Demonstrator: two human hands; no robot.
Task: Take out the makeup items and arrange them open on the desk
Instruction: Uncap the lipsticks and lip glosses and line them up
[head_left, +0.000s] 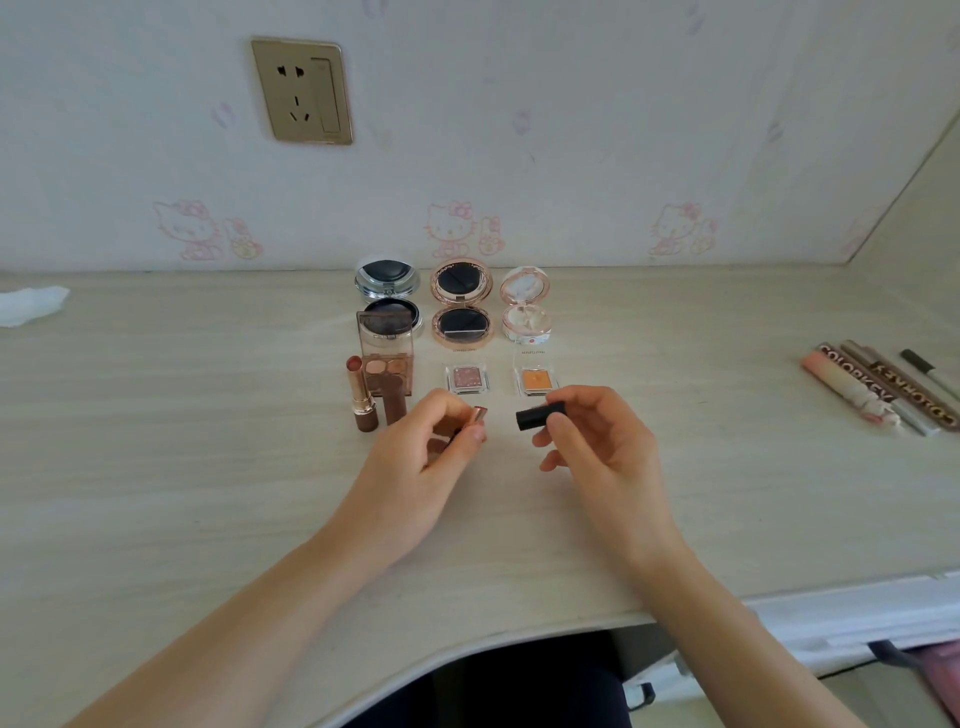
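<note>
My left hand (421, 457) grips a lipstick (477, 414) whose rose-gold tip shows past the fingers. My right hand (592, 441) pinches its black cap (537, 417), pulled off and held a little to the right. Behind them on the desk (208, 441) lie a pink eyeshadow pan (464, 378) and an orange one (535, 380), both open. An open brown lipstick (361, 395) stands beside its cap (395, 402) and an open eyeshadow palette (387, 364). Three open round compacts line the back: silver (387, 291), rose-gold (461, 306), pale pink (525, 306).
Several closed tubes and pens (883, 389) lie in a cluster at the desk's right side. A white tissue (28, 306) sits far left by the wall. A wall socket (301, 91) is above. The desk's curved front edge runs just below my forearms.
</note>
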